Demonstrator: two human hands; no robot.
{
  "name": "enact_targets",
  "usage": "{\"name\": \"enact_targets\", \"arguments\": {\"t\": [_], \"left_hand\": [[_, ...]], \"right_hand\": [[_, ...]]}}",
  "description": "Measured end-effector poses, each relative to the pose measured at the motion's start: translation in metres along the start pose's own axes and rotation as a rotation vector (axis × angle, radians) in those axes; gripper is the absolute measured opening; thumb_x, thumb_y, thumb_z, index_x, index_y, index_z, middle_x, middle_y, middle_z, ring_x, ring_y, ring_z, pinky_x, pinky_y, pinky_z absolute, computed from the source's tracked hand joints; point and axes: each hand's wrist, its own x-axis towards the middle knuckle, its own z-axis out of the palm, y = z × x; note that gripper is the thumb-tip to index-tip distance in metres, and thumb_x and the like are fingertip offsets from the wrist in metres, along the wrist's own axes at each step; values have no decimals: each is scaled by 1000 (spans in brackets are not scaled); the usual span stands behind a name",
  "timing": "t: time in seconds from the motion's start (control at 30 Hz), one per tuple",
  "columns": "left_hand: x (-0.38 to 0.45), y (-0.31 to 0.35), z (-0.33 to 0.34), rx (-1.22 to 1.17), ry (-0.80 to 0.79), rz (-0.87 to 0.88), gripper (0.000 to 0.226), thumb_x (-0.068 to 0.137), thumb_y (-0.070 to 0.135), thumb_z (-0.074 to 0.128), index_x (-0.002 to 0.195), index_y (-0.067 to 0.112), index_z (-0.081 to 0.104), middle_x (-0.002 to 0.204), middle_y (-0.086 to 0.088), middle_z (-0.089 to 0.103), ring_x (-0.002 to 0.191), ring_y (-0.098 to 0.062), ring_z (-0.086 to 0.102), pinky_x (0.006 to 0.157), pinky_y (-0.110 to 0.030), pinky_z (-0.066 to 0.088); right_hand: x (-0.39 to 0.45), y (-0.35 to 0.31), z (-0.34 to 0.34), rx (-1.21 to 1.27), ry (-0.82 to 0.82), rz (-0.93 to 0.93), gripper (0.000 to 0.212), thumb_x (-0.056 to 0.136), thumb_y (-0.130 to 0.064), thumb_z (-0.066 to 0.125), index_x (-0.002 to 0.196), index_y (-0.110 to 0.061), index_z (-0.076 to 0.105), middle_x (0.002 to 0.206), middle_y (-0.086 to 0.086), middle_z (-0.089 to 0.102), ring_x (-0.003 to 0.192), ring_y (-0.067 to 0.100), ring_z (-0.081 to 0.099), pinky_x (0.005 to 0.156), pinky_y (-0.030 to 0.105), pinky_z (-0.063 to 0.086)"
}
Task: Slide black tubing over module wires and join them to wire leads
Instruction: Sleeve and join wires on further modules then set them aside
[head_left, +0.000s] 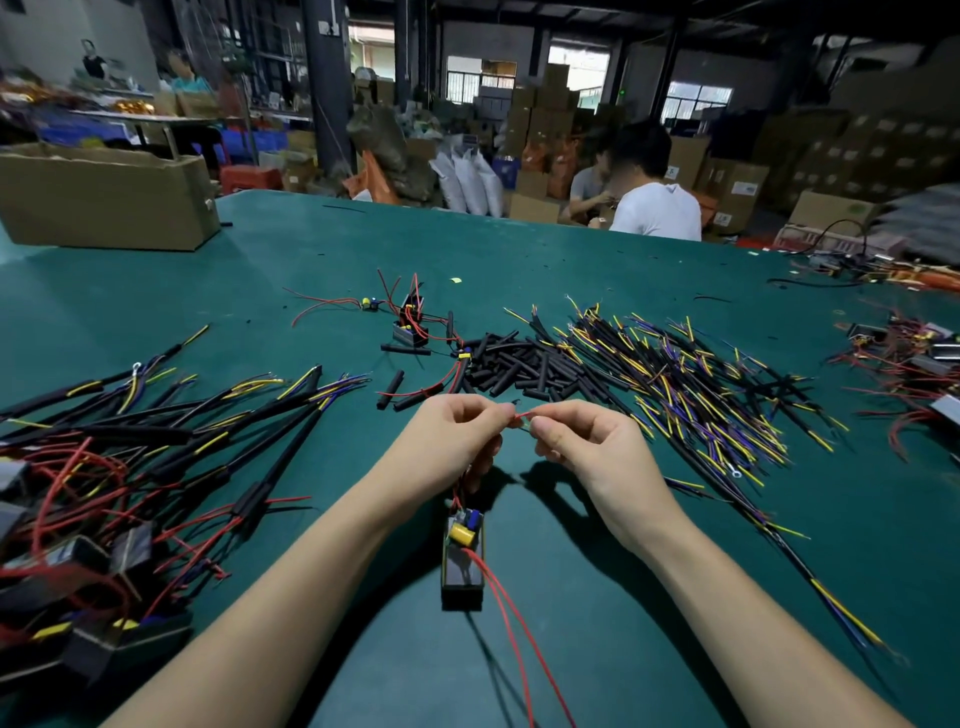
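A small black module (462, 561) with a yellow capacitor lies on the green table (571, 597) between my forearms, two red wires trailing from its near end. My left hand (457, 441) and my right hand (582, 447) meet just above it, both pinching a thin red wire end (523, 415) between thumb and fingertips. More red wire runs from my left hand down to the module. A heap of short black tubing pieces (519, 364) lies beyond my hands. Black wire leads (691, 384) with yellow and blue ends spread to the right.
Joined assemblies with black sleeves and red wires (130, 467) pile at the left. Other modules (410, 322) lie beyond the tubing, more at the far right (914, 364). A cardboard box (104, 197) stands back left. Two people (639, 187) sit past the table's far edge.
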Motion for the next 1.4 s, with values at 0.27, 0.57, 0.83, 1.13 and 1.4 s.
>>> {"name": "enact_targets", "arguments": {"t": [0.27,0.57,0.83,1.13,1.4], "left_hand": [[1,0,-2,37,10,56,19,87,25,68,77,10,62,51,5,48,42,-9,39,39,-18,35],[4,-4,-1,148,77,70,16,84,22,72,72,14,65,41,12,50,35,-1,40,39,-13,34],[1,-2,1,134,1,24,16,88,27,67,78,15,68,49,11,54,42,-5,43,43,-21,38],[-3,1,8,-22,14,32,21,97,19,52,87,5,63,66,-2,63,47,-10,48,38,-19,36],[-1,1,8,-23,-1,39,19,98,17,52,85,7,62,67,-6,69,42,-8,49,36,-18,32]], "right_hand": [[-1,-1,1,-42,23,-41,10,86,-13,68,77,-16,69,64,-7,63,60,3,56,61,14,46],[-2,-9,3,-643,114,-401,17,81,-4,71,67,-9,62,63,-3,58,58,8,49,55,12,34],[-4,-4,-3,-208,1,-101,5,81,-14,74,84,-16,71,77,1,72,69,8,63,68,21,52],[1,-8,-8,-44,56,16,12,88,-21,66,76,-18,69,70,-5,69,63,6,60,62,18,44],[0,-8,-10,-14,-1,108,12,85,-25,68,91,-17,76,85,-1,72,74,10,60,72,29,41]]}}
